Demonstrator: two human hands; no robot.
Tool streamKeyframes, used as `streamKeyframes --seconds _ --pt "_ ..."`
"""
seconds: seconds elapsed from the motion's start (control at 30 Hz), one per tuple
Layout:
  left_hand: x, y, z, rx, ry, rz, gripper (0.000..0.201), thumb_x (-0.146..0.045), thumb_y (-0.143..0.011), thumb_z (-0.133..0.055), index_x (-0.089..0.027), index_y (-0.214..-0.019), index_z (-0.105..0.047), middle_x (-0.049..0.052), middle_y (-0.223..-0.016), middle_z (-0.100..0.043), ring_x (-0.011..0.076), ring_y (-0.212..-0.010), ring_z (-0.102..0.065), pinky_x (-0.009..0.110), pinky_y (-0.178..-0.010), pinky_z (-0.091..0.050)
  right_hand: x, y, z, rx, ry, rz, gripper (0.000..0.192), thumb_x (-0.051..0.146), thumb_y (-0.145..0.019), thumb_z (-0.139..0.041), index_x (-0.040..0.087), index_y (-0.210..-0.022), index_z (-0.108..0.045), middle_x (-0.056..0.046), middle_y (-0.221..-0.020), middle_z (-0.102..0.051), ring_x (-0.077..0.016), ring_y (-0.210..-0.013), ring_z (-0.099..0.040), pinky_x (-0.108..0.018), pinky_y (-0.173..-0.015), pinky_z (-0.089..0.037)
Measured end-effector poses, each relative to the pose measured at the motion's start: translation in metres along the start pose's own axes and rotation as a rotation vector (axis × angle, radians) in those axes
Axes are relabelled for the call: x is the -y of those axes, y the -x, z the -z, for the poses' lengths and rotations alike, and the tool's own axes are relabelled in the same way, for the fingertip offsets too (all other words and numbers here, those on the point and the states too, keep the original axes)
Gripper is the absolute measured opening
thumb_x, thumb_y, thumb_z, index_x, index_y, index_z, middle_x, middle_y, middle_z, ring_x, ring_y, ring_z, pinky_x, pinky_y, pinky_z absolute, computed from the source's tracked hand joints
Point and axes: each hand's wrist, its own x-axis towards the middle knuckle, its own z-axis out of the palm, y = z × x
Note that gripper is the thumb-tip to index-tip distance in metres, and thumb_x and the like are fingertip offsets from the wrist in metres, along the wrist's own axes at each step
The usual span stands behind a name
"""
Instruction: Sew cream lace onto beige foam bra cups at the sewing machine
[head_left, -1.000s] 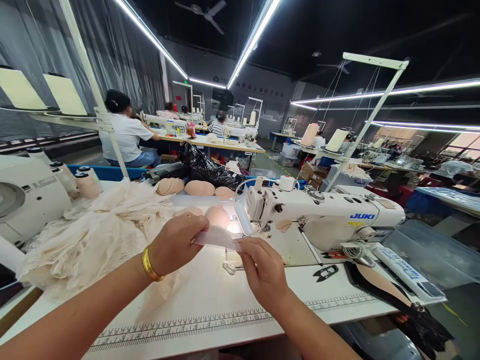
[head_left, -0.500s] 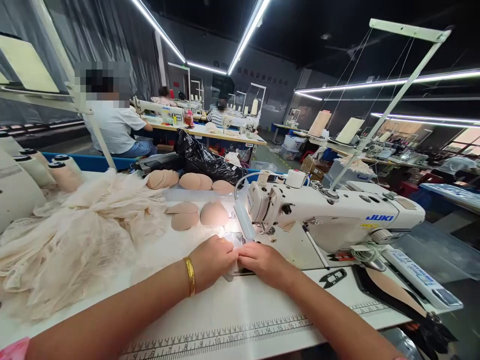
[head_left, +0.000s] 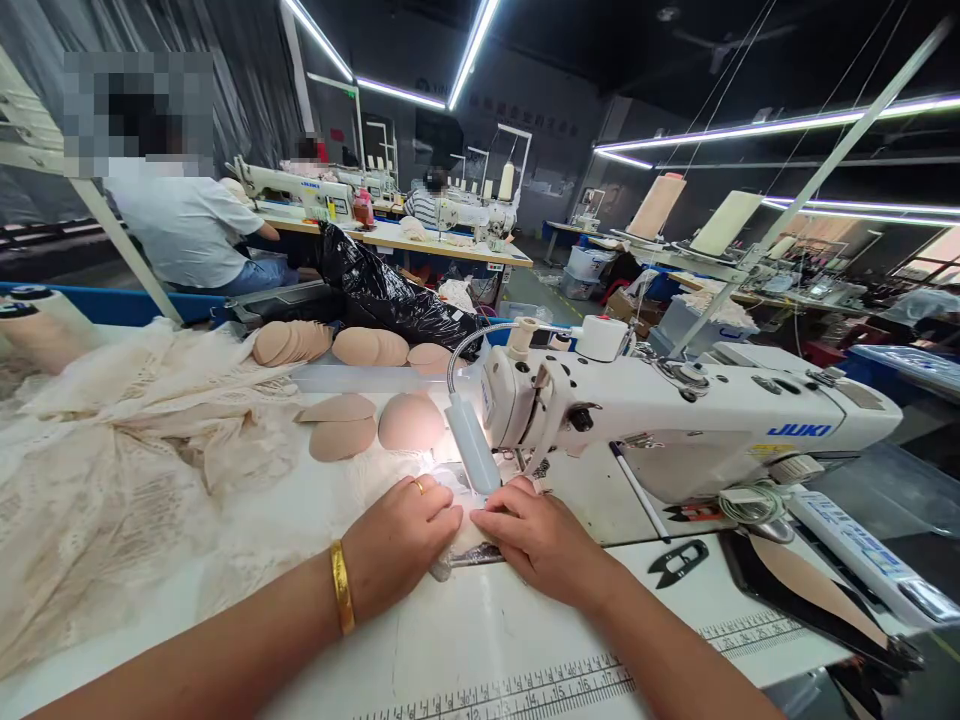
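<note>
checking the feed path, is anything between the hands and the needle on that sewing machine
Nothing visible. Both the left hand and right hand press the pale fabric piece flat just before the sewing machine head; only its lamp hangs above, hiding the needle.

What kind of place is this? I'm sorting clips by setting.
Most likely a garment sewing workshop: a Juki sewing machine, rows of similar machines with seated workers, thread cones, and lace fabric piled on the table.

left hand (head_left: 401,540), right hand (head_left: 536,540), palms down, fingertips meeting
</note>
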Motion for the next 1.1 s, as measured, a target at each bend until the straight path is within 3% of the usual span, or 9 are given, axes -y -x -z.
streamKeyframes --seconds 0.23,0.5,0.7,0.97,1.1 --pt "0.000 -0.002 -0.003 -0.060 -0.016 0.007 0.024 0.001 -0.089 -0.046 -0.018 -0.084 -0.059 0.005 -0.080 -0.057 0.0222 -0.072 -0.049 0.035 -0.066 -0.042 0.001 -0.001 -0.004 0.000 0.015 -0.021 0.035 0.004 -0.097 -0.052 0.025 -0.120 -0.068 -0.006 -0.098 -0.068 -0.0203 -0.085 -0.057 -0.029 -0.061 -0.037" --pt "0.004 -0.005 -0.006 -0.046 0.111 -0.009 0.022 -0.012 -0.105 -0.044 -0.018 -0.095 -0.063 0.005 -0.089 -0.067 0.0223 -0.080 -0.058 0.036 -0.074 -0.046 0.006 -0.001 -0.006 0.003 0.045 -0.048 0.034 0.004 -0.097 -0.051 0.023 -0.119 -0.068 -0.005 -0.096 -0.067 -0.0210 -0.086 -0.057 -0.029 -0.061 -0.035" --pt "0.019 -0.014 -0.013 -0.053 0.142 -0.062 0.025 -0.016 -0.104 -0.046 -0.019 -0.082 -0.060 0.003 -0.083 -0.065 0.0218 -0.077 -0.057 0.035 -0.074 -0.047 0.006 -0.001 -0.010 -0.025 0.068 -0.089 0.028 0.008 -0.101 -0.051 0.023 -0.117 -0.068 -0.005 -0.091 -0.063 -0.0213 -0.083 -0.055 -0.029 -0.060 -0.034" --pt "0.035 -0.020 -0.017 -0.081 0.111 -0.132 0.016 -0.016 -0.101 -0.052 -0.018 -0.094 -0.066 0.005 -0.091 -0.071 0.0236 -0.086 -0.060 0.035 -0.082 -0.049 0.005 -0.003 -0.013 -0.032 0.096 -0.115 0.025 0.009 -0.101 -0.050 0.020 -0.115 -0.069 -0.005 -0.087 -0.058 -0.0213 -0.078 -0.051 -0.030 -0.057 -0.033" --pt "0.036 -0.020 -0.022 -0.106 0.086 -0.123 0.016 -0.017 -0.100 -0.053 -0.019 -0.094 -0.067 0.005 -0.089 -0.071 0.0230 -0.083 -0.060 0.035 -0.076 -0.046 0.007 -0.005 -0.011 -0.001 0.111 -0.143 0.024 0.009 -0.101 -0.051 0.020 -0.113 -0.069 -0.005 -0.088 -0.058 -0.0216 -0.079 -0.052 -0.030 -0.059 -0.035"
